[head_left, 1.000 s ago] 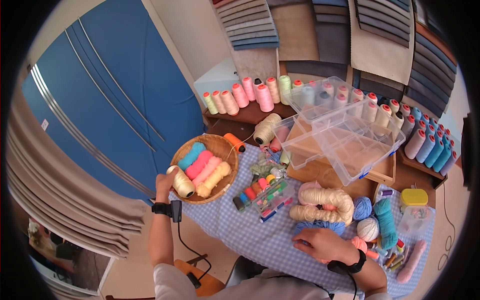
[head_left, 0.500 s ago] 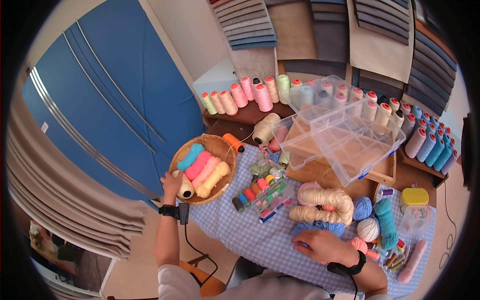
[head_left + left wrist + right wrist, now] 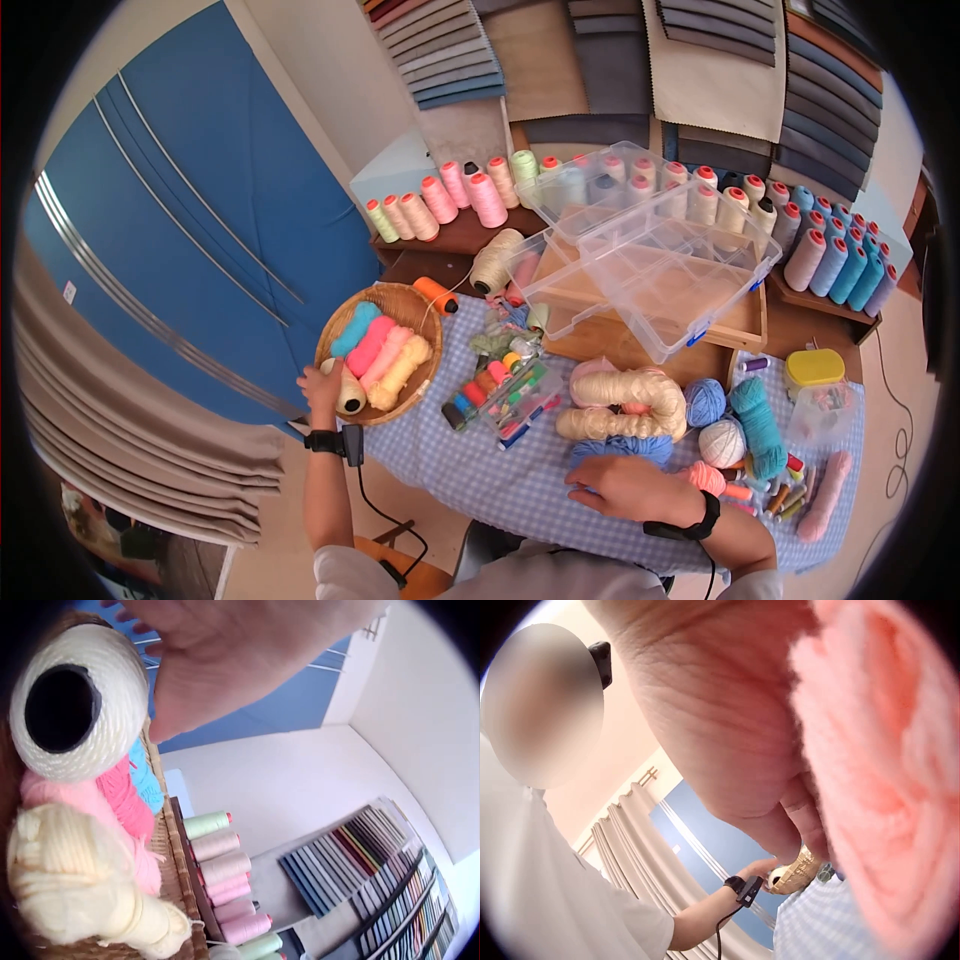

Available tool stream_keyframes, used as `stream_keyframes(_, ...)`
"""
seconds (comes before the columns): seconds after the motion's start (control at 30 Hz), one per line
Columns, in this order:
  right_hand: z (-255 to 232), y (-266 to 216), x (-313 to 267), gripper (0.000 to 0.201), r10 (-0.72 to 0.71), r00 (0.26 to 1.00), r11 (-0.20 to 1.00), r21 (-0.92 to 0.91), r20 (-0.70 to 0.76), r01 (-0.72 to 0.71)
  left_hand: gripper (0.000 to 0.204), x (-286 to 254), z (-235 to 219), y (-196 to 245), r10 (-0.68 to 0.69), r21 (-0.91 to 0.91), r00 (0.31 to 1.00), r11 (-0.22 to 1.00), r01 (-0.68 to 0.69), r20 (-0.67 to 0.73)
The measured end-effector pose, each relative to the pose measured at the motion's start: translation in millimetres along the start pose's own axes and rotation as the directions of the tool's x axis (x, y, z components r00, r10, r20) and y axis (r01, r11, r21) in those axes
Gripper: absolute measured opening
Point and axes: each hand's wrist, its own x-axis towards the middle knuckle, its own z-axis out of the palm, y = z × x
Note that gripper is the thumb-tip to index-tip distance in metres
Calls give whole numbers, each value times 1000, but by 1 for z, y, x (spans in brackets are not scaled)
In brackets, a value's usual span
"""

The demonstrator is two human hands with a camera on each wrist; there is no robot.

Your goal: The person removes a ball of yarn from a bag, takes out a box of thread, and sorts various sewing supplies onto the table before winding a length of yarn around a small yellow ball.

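A cone of cream yarn [image 3: 351, 392] lies in the near left part of a round wicker basket [image 3: 415, 308], its black core end showing. Beside it, the basket holds turquoise [image 3: 356, 328], pink [image 3: 371, 342], light pink [image 3: 388, 357] and pale yellow [image 3: 401, 373] skeins. My left hand [image 3: 320, 388] is at the basket's left rim next to the cone; the left wrist view shows its fingers extended, thumb beside the cone. Loosely curled, my right hand [image 3: 632, 490] rests over the table in front of blue yarn [image 3: 622, 450], with coral yarn [image 3: 885, 765] alongside it.
Clear divided plastic boxes [image 3: 650, 260] sit on a wooden tray behind the yarn. A small case of colored spools [image 3: 515, 395] and an orange spool [image 3: 435, 294] lie right of the basket. Thread cones [image 3: 488, 200] line the back shelf. A cable [image 3: 385, 515] hangs from the left wrist.
The cream cone has settled lower into the basket, and my left hand's fingers have loosened from it toward the left. My right hand has hardly moved. The head view has turned to the right.
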Motion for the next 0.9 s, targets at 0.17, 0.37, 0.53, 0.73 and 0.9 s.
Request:
stream_keyframes(0.17, 15, -12, -3, 21, -76, 994, 996, -41, 78, 79, 69, -60, -10, 68, 565, 106, 697, 804, -585, -442)
stream_keyframes(0.37, 53, -1, -5, 22, -163, 962, 984, 105, 219, 143, 58, -121, 27, 175, 799, -273, 557, 497, -824, -225)
stream_keyframes(0.53, 56, 7, -2, 22, -141, 962, 988, 96, 233, 122, 63, -116, 103, 228, 821, -296, 570, 537, -790, -36)
stream_keyframes(0.73, 61, 12, 0, 21, -195, 962, 978, 113, 193, 175, 50, -137, 131, 258, 771, -53, 637, 636, -770, -2)
stream_keyframes(0.9, 61, 13, 2, 21, -182, 957, 981, 109, 226, 161, 48, -134, 141, 259, 756, -74, 654, 651, -755, -17)
